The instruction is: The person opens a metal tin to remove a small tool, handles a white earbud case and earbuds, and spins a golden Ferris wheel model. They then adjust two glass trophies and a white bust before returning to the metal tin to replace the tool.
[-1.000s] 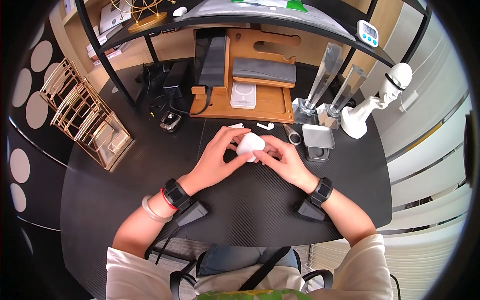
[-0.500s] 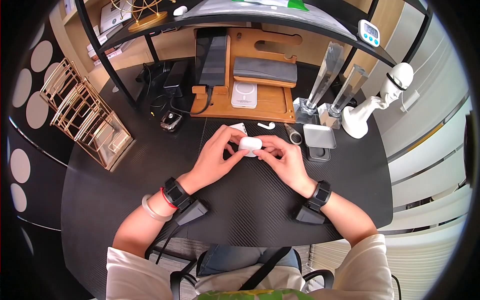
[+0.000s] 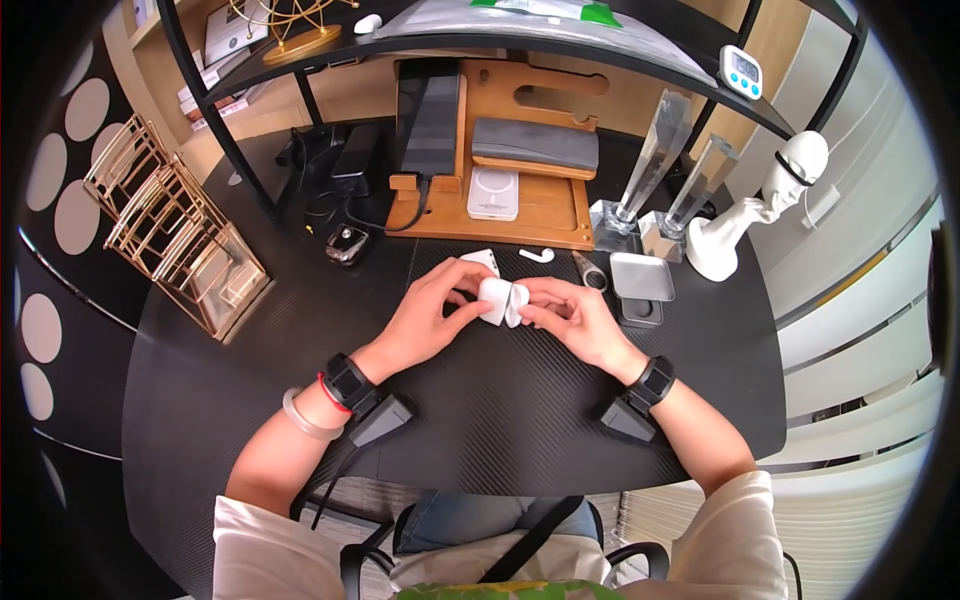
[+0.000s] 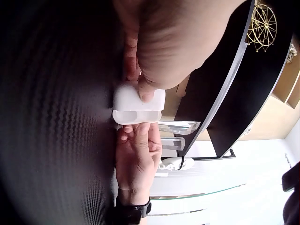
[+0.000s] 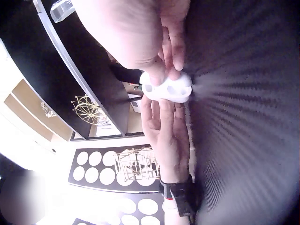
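Between both hands is a white earbud charging case (image 3: pixel 493 301), its lid (image 3: pixel 517 304) swung ajar to the right. My left hand (image 3: pixel 428 318) grips the body of the case between thumb and fingers. With thumb and fingertips, my right hand (image 3: pixel 580 322) pinches the lid. The left wrist view shows the hollow inside of the lid (image 4: pixel 136 117), and rounded hollows show in the case (image 5: pixel 172 91) in the right wrist view. Just beyond the hands, a white earbud (image 3: pixel 537 255) lies on the black table (image 3: pixel 480 420). A flat white piece (image 3: pixel 481 258) is partly hidden behind the left fingers.
A small open metal tin (image 3: pixel 642 285) and a dark cone-shaped item (image 3: pixel 591 271) lie near the right hand. Behind stands a wooden organizer (image 3: pixel 545 215) with a white magnetic pack (image 3: pixel 493 195). Crystal trophies (image 3: pixel 655 160), a white bust (image 3: pixel 715 240) and a gold wire rack (image 3: pixel 185 240) flank the table.
The closed case has turned in the fingers and its lid has come open towards the right. My right fingers have shifted onto the lid.
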Available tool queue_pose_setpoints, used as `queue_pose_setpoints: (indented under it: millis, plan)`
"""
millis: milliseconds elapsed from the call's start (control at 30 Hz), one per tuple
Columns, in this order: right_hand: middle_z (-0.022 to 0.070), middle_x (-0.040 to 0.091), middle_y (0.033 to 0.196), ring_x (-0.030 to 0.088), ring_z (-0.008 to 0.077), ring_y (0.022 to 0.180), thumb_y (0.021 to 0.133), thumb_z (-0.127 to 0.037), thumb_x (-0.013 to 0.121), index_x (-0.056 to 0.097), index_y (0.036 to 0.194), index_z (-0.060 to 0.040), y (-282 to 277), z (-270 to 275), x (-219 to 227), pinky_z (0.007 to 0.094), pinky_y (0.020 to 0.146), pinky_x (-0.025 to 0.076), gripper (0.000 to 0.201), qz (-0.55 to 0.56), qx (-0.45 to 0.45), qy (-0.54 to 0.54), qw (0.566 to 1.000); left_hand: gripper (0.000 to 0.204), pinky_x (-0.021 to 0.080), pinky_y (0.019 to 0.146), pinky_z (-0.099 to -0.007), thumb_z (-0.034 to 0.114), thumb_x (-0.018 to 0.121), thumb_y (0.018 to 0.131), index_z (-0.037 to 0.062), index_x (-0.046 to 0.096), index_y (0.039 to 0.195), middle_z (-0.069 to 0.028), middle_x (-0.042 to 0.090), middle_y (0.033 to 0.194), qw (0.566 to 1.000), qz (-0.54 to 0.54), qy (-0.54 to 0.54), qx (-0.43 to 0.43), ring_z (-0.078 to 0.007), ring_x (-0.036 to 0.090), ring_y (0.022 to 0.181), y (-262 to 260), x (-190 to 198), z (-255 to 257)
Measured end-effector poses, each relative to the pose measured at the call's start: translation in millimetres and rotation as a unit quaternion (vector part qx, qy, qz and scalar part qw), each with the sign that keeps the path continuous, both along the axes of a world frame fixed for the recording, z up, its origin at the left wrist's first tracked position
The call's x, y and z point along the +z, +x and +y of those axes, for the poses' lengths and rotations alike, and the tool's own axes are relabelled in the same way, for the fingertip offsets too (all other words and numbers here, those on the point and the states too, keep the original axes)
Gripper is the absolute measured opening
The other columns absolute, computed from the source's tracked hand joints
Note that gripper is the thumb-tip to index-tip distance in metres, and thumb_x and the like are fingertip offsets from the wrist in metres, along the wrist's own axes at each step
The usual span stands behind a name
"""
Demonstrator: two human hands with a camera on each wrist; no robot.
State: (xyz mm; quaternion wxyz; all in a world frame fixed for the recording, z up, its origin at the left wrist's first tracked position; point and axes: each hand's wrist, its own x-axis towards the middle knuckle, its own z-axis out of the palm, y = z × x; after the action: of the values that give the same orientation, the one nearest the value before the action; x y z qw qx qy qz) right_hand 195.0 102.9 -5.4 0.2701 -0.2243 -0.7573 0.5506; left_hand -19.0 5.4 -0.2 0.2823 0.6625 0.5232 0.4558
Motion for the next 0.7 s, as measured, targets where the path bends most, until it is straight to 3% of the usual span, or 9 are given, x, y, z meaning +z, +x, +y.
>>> queue_pose_setpoints:
  millis: [167,267,333,433,533,700]
  plan:
    - [0.0103,0.073,0.105,0.067,0.0129,0.075,0.095,-0.009,0.062,0.062,0.121,-0.0032,0,-8,14,0.0272,0.072,0.055,0.027,-0.035,-0.021,-0.006,0.999,0.033,0.055,0.079,-0.0268,0.005,0.068,0.09,0.0001,0.055,0.119,-0.0086,0.063,0.108,0.999,-0.034,-0.025,-0.007,-0.0129,0.065,0.094,-2,1,2]
    - [0.0071,0.066,0.109,0.06,0.0081,0.075,0.096,-0.005,0.058,0.063,0.121,-0.0026,1,-9,14,0.0232,0.067,0.05,0.025,-0.049,-0.025,0.03,0.998,0.034,0.055,0.078,-0.0258,0.006,0.069,0.09,0.0,0.055,0.12,-0.0086,0.065,0.105,0.996,-0.052,-0.064,-0.03,-0.0119,0.065,0.092,0,2,0]
    - [0.0098,0.058,0.106,0.059,0.0142,0.07,0.093,-0.005,0.06,0.061,0.123,-0.0047,1,-9,12,0.0272,0.063,0.05,0.03,-0.06,-0.053,0.222,0.972,0.033,0.054,0.077,-0.0251,0.008,0.07,0.09,0.0004,0.056,0.12,-0.0079,0.063,0.106,0.997,-0.029,-0.055,-0.036,-0.0114,0.065,0.091,1,1,1]
    - [0.0093,0.049,0.103,0.054,0.0142,0.069,0.092,-0.003,0.061,0.06,0.123,-0.0048,1,-7,6,0.0276,0.061,0.048,0.031,-0.049,-0.064,0.229,0.97,0.032,0.053,0.073,-0.0238,0.01,0.071,0.089,0.002,0.058,0.118,-0.0062,0.059,0.104,0.999,0.021,-0.02,-0.029,-0.0107,0.063,0.085,2,0,0]
    - [0.0047,0.049,0.1,0.051,0.0083,0.066,0.092,-0.001,0.06,0.063,0.121,-0.0065,0,-6,4,0.0234,0.059,0.045,0.03,-0.032,-0.075,0.222,0.972,0.03,0.051,0.07,-0.0225,0.011,0.072,0.088,0.0042,0.061,0.115,-0.0042,0.053,0.101,0.998,0.058,0.001,-0.003,-0.0101,0.059,0.079,2,-2,0]
    - [0.0064,0.049,0.1,0.051,0.0104,0.066,0.09,0.001,0.061,0.062,0.118,-0.0053,1,-8,7,0.0251,0.059,0.045,0.029,-0.035,-0.075,0.215,0.973,0.028,0.047,0.062,-0.0218,0.01,0.073,0.086,0.0063,0.063,0.112,-0.0034,0.05,0.095,0.997,0.068,-0.01,0.033,-0.0089,0.053,0.075,-1,2,-1]
